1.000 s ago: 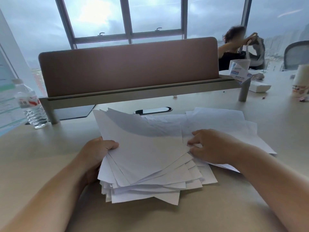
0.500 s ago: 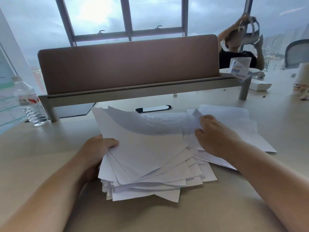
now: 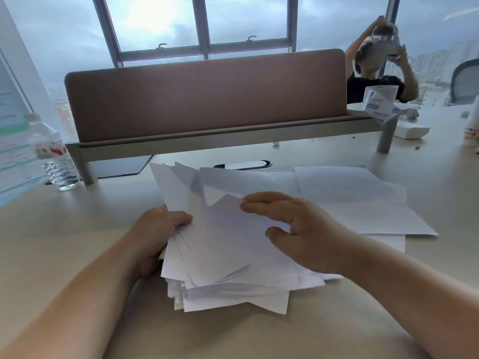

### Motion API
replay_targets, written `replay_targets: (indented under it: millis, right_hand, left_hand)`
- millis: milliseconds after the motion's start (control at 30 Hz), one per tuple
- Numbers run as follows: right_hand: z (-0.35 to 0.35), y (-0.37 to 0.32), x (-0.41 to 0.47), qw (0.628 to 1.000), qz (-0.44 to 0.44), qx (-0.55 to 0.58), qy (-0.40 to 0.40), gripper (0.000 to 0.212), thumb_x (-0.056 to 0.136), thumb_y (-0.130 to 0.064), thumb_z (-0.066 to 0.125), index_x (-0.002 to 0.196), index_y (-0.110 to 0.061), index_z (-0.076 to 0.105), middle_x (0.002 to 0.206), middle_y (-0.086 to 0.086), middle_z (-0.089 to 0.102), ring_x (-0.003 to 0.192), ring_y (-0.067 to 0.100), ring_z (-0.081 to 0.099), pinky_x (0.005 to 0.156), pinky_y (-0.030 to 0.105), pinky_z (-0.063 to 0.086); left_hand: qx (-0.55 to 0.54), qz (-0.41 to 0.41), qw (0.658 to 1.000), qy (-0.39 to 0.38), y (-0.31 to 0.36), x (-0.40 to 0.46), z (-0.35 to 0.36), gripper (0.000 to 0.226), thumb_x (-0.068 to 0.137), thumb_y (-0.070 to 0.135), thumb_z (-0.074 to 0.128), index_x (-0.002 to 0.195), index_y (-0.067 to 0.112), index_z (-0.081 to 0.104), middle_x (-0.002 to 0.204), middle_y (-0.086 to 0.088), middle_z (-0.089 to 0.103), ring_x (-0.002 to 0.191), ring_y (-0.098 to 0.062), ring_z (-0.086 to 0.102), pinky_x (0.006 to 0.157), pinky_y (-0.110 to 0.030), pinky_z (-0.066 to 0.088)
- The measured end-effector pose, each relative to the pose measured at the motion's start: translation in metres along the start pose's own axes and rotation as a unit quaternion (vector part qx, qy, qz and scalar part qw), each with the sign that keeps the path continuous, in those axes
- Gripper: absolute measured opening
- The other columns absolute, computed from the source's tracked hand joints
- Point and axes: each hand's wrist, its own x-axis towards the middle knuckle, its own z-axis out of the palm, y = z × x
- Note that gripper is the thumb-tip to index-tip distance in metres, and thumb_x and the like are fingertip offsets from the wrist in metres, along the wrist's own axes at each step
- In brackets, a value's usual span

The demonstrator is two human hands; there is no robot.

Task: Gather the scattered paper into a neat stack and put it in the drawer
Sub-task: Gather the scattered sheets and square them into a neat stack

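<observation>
A messy pile of white paper (image 3: 228, 257) lies on the beige desk (image 3: 77, 242) in front of me, its sheets fanned at different angles. My left hand (image 3: 155, 234) grips the pile's left edge, thumb on top. My right hand (image 3: 298, 229) lies over the top sheet with fingers stretched out and thumb spread apart. A few more loose sheets (image 3: 363, 203) lie flat to the right, partly under the pile. No drawer is in view.
A brown divider panel (image 3: 207, 97) on metal legs crosses the desk behind the paper. A water bottle (image 3: 53, 156) stands at the left, a dark mat (image 3: 121, 165) under the panel. A white box (image 3: 412, 130) and a person (image 3: 375, 73) are at the far right.
My right hand has swept left from the loose sheets onto the top of the pile, bringing a sheet across. My left hand has kept its grip on the left edge.
</observation>
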Motion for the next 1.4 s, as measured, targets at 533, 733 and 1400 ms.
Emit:
replay_targets:
  millis: [533, 733, 1400]
  right_hand:
    - [0.004, -0.018, -0.006, 0.966, 0.042, 0.153, -0.206, 0.045, 0.084, 0.0, 0.063, 0.113, -0.032, 0.077, 0.135, -0.032, 0.058, 0.13, -0.011, 0.048, 0.113, 0.022, 0.035]
    - [-0.023, 0.047, 0.006, 0.986, 0.132, -0.085, 0.065, 0.037, 0.087, -0.023, 0.071, 0.121, -0.037, 0.066, 0.14, -0.017, 0.055, 0.126, 0.006, 0.054, 0.11, 0.035, 0.042]
    - [-0.042, 0.072, 0.004, 0.911, 0.31, -0.267, -0.043, 0.015, 0.083, -0.041, 0.064, 0.086, -0.029, 0.072, 0.091, -0.01, 0.065, 0.09, 0.019, 0.062, 0.083, 0.031, 0.053]
  left_hand:
    - [0.046, 0.006, 0.998, -0.034, -0.006, 0.008, -0.004, 0.018, 0.097, 0.001, 0.064, 0.114, 0.003, 0.071, 0.099, -0.018, 0.08, 0.093, -0.043, 0.075, 0.087, -0.051, 0.06]
    - [0.037, 0.008, 0.999, -0.021, -0.007, 0.01, -0.006, 0.015, 0.096, -0.001, 0.065, 0.108, 0.006, 0.071, 0.096, -0.017, 0.08, 0.09, -0.042, 0.076, 0.079, -0.045, 0.061]
    - [-0.001, 0.001, 1.0, -0.003, -0.004, 0.008, -0.007, 0.011, 0.094, -0.002, 0.065, 0.103, 0.001, 0.07, 0.098, -0.021, 0.079, 0.097, -0.045, 0.074, 0.099, -0.061, 0.054]
